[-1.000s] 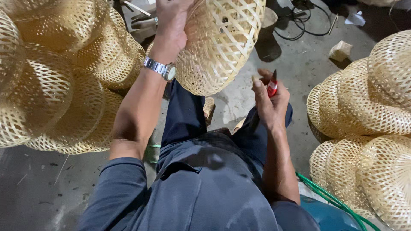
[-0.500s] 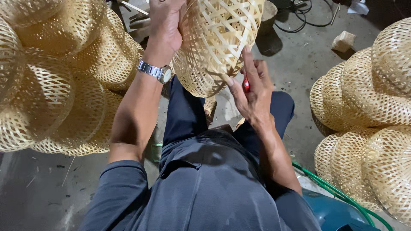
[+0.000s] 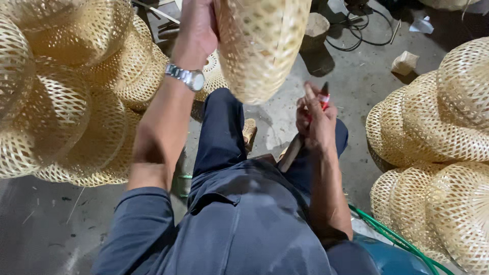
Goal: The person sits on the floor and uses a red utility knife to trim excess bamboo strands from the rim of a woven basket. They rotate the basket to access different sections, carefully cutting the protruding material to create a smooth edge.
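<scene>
Head view, looking down: a woven bamboo shade (image 3: 262, 46), a rounded open-lattice basket shape, hangs in the air above the lap, gripped at its upper left side by the left hand (image 3: 196, 30), whose fingers curl closed over the weave just beyond a metal wristwatch (image 3: 186, 77). Below and to the right of those fingers, well apart from the shade, the right hand (image 3: 318, 127) is closed around a small red-handled tool (image 3: 324, 97), its dark tip poking up past the fingertips; what kind of tool it is cannot be told. Outward from both hands lie stacks of similar bamboo shades, a pile on the left (image 3: 66, 91) and another on the right (image 3: 438, 147), on a grey concrete floor (image 3: 351, 81). A green hose (image 3: 392, 237) runs by the right elbow. With only one hand holding the shade near its rim, it could swing or slip, and the tool's tip could snag or split a thin strip.
</scene>
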